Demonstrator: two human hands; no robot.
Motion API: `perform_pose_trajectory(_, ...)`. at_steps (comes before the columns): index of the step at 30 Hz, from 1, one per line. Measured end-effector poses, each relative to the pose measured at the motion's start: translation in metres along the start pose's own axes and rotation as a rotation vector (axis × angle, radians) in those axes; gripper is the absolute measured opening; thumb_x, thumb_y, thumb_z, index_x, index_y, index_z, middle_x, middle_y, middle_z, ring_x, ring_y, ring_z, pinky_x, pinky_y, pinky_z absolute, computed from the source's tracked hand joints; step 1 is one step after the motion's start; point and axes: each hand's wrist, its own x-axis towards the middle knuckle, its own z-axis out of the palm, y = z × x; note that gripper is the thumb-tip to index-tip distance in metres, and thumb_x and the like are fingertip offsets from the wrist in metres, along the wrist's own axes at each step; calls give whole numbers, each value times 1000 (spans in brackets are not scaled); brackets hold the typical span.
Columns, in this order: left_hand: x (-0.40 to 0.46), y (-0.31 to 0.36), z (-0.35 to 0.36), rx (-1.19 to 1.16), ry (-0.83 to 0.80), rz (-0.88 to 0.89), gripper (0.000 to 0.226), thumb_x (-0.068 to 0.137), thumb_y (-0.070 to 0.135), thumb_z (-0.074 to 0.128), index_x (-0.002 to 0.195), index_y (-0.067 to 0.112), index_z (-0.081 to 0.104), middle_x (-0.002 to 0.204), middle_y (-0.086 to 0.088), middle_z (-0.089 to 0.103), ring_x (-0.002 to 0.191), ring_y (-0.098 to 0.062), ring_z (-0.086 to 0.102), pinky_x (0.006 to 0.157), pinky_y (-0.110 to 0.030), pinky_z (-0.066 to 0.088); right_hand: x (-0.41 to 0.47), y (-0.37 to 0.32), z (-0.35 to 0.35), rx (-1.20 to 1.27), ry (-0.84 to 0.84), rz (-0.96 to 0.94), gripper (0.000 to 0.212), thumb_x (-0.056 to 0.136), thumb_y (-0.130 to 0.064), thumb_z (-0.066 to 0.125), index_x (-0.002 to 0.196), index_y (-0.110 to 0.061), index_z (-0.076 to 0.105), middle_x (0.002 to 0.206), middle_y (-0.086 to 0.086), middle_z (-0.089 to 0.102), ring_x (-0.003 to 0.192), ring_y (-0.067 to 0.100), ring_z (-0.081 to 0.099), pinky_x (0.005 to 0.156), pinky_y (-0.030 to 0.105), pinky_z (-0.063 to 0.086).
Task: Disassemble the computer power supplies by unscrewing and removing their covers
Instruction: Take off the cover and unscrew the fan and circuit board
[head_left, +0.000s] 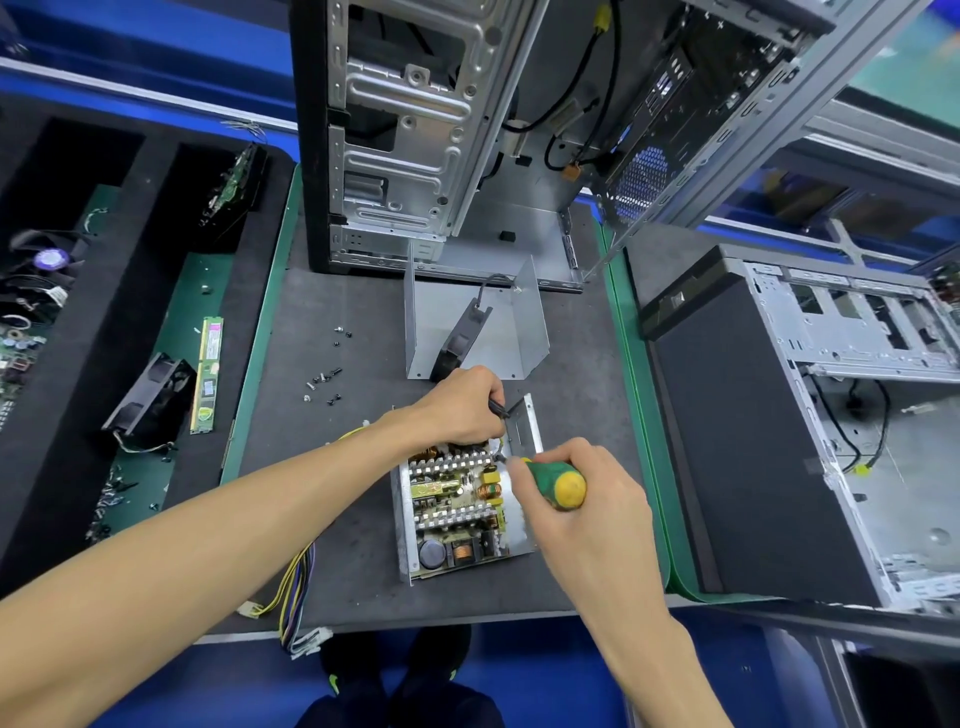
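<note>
Crowding power supply (457, 512) far edge: both hands, screwdriver (556, 483).

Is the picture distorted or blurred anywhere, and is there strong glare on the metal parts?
Head view: wide-angle bending curves the computer case and bench edges; the power supply and screwdriver look sharp; lighting is even, soft sheen on the removed cover, no harsh glare.

Person, head view: two bare forearms and hands, dark footwear.
Left hand (460, 402) and right hand (587, 499): no gloves, rings or watch; no sleeves in view. At 6 o'clock, dark trousers (400, 709) and black shoes (395, 660) with yellow-green accents.
</note>
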Motion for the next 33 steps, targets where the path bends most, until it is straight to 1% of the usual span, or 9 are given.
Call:
perform_pose_trajectory(3,0,1,-1,-5,-6,-5,22,78,4,68,68,19,56,67,4,57,61,-12,51,50,-22,36,12,-11,-4,-58,-53,37,54,78,-84,48,83,-30,48,62,-8,54,63,11,56,50,24,42)
perform_pose_trajectory(6,-2,1,-1,1,-5,6,23,78,5,68,68,20,55,68,4,56,62,-12,51,51,-23,36,14,-15,-6,-46,-59,37,35,88,-56,65,91,-34,39,65,-9,54,64,11,56,48,20,38)
perform_pose_trajectory(10,-2,1,0,16,6,29,24,77,2,66,68,21,54,71,4,56,68,-18,55,56,-26,42,5,-11,-15,-147,-136,-37,27,86,-26,76,94,-39,54,102,-17,50,70,4,62,57,18,48)
perform_pose_trajectory(15,-2,1,-2,-13,-6,33,21,78,3,67,72,21,58,74,4,59,67,-14,54,56,-24,42,2,-18,-14,-158,-162,-21,17,94,-53,62,92,-37,58,102,-18,47,84,3,59,64,23,43)
perform_pose_trajectory(17,-2,1,-2,-17,-7,37,18,79,4,67,74,19,59,73,4,59,64,-11,54,52,-21,40,3,-18,-14,-180,-129,-42,14,98,-44,61,108,-37,54,99,-17,46,92,0,55,61,17,36)
perform_pose_trajectory(20,-2,1,-2,-18,-8,44,18,79,4,68,76,19,59,75,4,60,67,-13,56,53,-22,42,3,-13,-17,-258,-184,-59,30,94,-26,67,117,-34,50,110,-13,39,79,12,59,57,17,41)
perform_pose_trajectory(25,-1,1,-1,-16,-5,47,18,78,3,67,75,19,60,75,3,60,69,-15,57,58,-24,44,7,-19,-18,-331,-169,-31,19,102,-46,46,114,-33,55,108,-9,49,75,18,62,68,39,50)
perform_pose_trajectory(28,-1,1,-1,-17,-3,49,18,78,2,67,74,18,60,72,4,59,64,-12,54,54,-22,41,13,-23,-20,-400,-183,-129,29,100,-28,55,126,-34,46,111,-7,41,57,21,57,53,35,43)
perform_pose_trajectory(33,-1,2,-2,-6,-2,57,27,77,3,67,67,24,55,70,6,57,63,-10,52,53,-22,38,17,-23,-19,-407,-133,-97,23,100,-47,54,117,-33,54,107,-8,40,59,22,57,55,35,44)
